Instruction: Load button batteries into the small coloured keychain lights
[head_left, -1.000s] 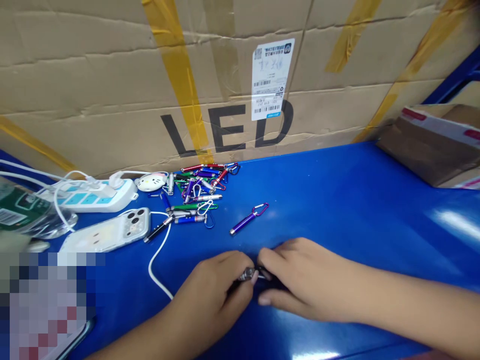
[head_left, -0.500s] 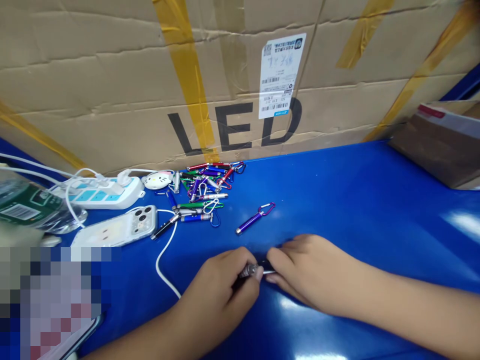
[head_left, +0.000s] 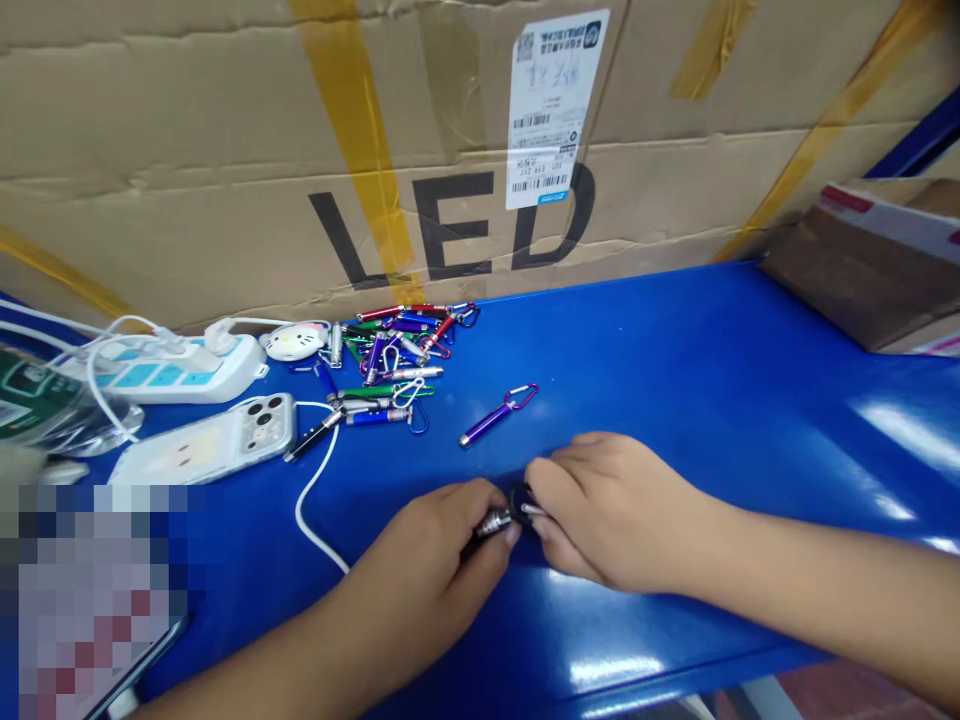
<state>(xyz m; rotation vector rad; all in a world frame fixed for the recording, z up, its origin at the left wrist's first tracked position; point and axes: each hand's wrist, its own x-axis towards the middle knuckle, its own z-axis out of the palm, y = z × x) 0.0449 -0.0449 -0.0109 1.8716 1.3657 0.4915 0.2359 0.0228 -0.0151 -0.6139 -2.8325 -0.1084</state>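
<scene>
My left hand (head_left: 457,530) is closed round a small black flashlight (head_left: 493,522) with a silver end, which points toward my right hand. My right hand (head_left: 592,505) pinches the black carabiner (head_left: 521,503) joined at that end, with a thin silver piece showing by the fingertips. Just beyond my hands a purple flashlight (head_left: 486,425) with a magenta carabiner lies alone on the blue table (head_left: 645,360). A pile of red, blue, green, silver and purple flashlights (head_left: 386,391) lies farther back on the left.
A large cardboard box (head_left: 247,120) marked LED stands behind the table. On the left are a white power strip (head_left: 225,375) with cables, a white cat-face object (head_left: 294,342), a phone (head_left: 210,440) and a plastic bottle (head_left: 56,405). A brown package (head_left: 862,265) sits at the back right.
The view has shifted, so the objects on the table appear higher and farther left. Between my hands, the black carabiner shows more clearly. Both hands keep their hold.
</scene>
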